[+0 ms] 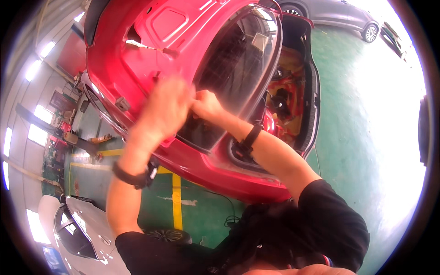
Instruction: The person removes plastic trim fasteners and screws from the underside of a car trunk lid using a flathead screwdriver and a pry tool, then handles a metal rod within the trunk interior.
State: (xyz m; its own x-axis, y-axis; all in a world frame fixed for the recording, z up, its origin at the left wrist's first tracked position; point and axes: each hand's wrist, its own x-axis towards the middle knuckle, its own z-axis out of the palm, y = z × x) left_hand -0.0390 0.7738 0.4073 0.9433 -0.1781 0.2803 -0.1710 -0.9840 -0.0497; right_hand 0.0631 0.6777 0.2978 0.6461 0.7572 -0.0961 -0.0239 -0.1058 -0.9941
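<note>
My left hand (165,107), smeared by motion, is raised in front of the red inner panel (165,25) of a car's open rear hatch; I cannot make out its fingers. My right hand (206,105) is just to its right, fingers closed at the panel's lower edge beside the dark rear window (231,68); what they hold is hidden. Both wrists wear dark bands. To the right of the glass, the open trunk (288,82) shows a black rim, tan lining and some red and dark pieces inside.
Below me are the red rear bumper (215,178), a loose wheel (162,236) and a cable (229,219) on the green floor with yellow lines. A white car (87,229) stands at lower left, a grey car (339,16) at upper right, a lift post (75,137) at left.
</note>
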